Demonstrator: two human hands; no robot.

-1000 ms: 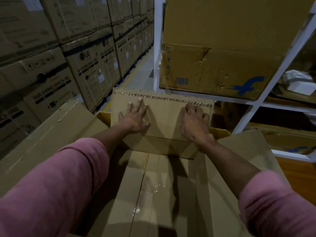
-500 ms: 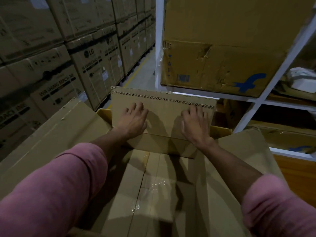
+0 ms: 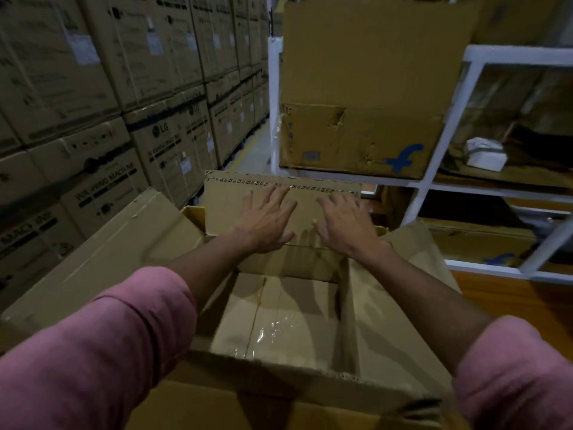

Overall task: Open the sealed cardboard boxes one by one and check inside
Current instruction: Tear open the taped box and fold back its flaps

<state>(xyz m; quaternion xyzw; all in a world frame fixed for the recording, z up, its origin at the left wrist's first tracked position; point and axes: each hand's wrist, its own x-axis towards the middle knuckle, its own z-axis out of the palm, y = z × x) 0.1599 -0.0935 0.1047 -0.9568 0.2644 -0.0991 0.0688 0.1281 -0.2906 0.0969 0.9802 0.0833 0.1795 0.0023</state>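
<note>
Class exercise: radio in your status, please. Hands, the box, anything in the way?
Left hand and right hand open, flat on the far flap. Cardboard box open, bottom taped, nothing seen inside. Nothing in the way.

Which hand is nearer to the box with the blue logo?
Right. The right hand lies flat on the far flap, just below that box; the left hand lies farther left.

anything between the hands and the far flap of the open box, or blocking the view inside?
Nothing visible. Left hand and right hand lie flat on the far flap of the open box. The interior shows only its taped bottom.
</note>
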